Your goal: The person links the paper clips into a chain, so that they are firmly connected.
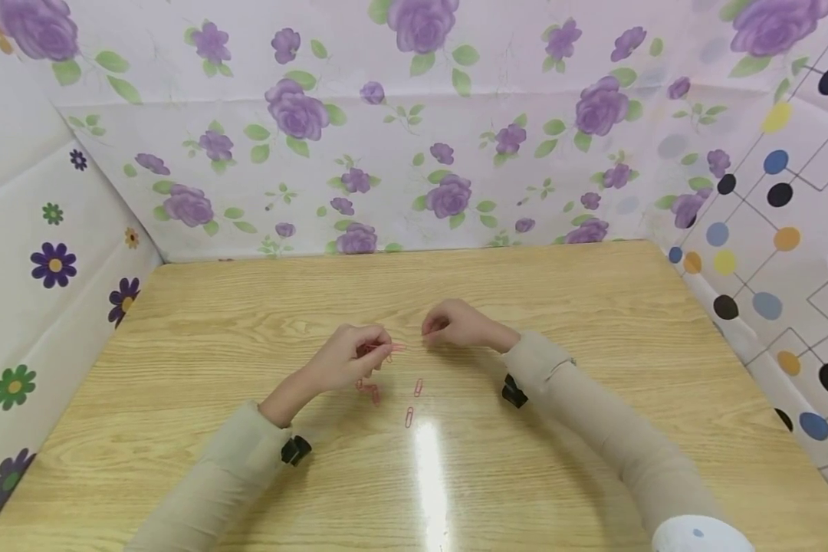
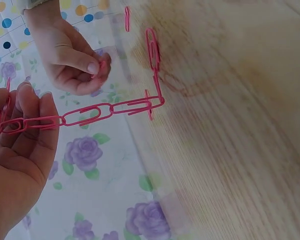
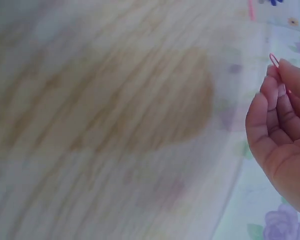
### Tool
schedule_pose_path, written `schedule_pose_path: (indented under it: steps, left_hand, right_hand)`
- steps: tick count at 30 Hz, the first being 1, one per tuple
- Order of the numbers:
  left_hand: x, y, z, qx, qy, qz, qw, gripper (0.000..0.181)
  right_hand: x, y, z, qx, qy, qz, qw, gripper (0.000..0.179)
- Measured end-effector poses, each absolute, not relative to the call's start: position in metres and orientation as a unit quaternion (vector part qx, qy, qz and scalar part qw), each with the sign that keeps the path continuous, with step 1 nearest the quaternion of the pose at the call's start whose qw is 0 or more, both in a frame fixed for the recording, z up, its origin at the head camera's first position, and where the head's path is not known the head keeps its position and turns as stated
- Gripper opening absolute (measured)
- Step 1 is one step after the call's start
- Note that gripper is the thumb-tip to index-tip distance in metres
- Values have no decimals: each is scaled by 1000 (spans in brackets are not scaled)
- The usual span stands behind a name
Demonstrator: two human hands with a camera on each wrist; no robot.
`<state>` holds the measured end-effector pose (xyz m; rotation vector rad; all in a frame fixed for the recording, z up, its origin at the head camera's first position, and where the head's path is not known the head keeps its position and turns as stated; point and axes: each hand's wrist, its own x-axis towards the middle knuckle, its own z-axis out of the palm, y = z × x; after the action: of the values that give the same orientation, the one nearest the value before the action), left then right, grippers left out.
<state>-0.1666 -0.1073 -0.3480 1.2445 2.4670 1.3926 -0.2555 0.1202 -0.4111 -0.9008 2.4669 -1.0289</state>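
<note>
In the head view my left hand [image 1: 345, 359] is above the table, left of the middle. It pinches one end of a chain of linked pink paper clips [image 2: 87, 116], which runs across its fingers in the left wrist view. The far links bend at an angle, and in the head view the lower links [image 1: 375, 395] appear below the hand. My right hand [image 1: 458, 323], to the right and apart from the left, pinches a single pink paper clip [image 3: 274, 60] between thumb and fingers. Its loop sticks out past the fingertips; the rest is hidden.
Two loose pink paper clips lie on the wooden table [image 1: 579, 307]: an upper paper clip [image 1: 418, 387] and a lower paper clip [image 1: 409, 417]. A flowered cloth wall [image 1: 414, 184] stands behind the table, with patterned walls at both sides.
</note>
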Motion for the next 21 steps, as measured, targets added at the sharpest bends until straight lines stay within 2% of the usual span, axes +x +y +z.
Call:
schedule_pose_path:
  steps: [10, 15, 21]
  left_hand:
    - [-167, -107, -350, 410, 790, 454, 33, 18]
    - [-167, -106, -351, 417, 787, 453, 27, 17]
    - [-165, -104, -352, 418, 789, 450, 23, 15]
  right_hand:
    - [-242, 142, -398, -319, 870, -357, 121, 14]
    - [-239, 149, -398, -291, 860, -396, 135, 15]
    - [-236, 157, -397, -302, 830, -437, 167, 18]
